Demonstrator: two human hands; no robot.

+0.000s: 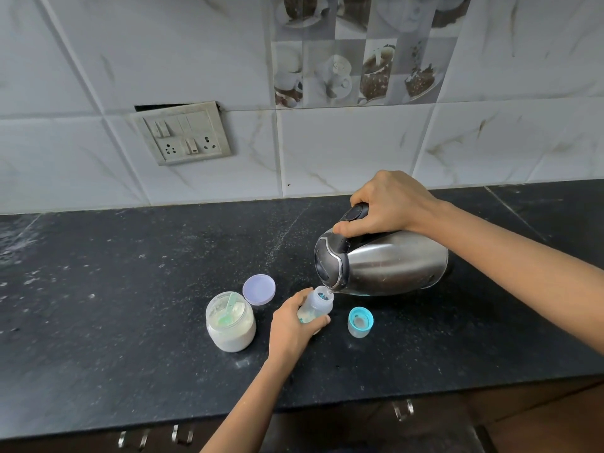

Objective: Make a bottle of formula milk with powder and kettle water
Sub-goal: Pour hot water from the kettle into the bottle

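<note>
Midway along the counter (163,289), the right hand (390,204) grips a tilted steel kettle (392,263) by its handle. It likely feels heavy. The left hand (291,328) clasps the light bottle (315,305).

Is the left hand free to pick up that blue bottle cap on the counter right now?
Probably not just yet. The left hand is wrapped around the bottle, steadying it while the kettle is tipped over its mouth. The blue cap sits close by with nothing blocking it, but letting go risks a spill.
</note>
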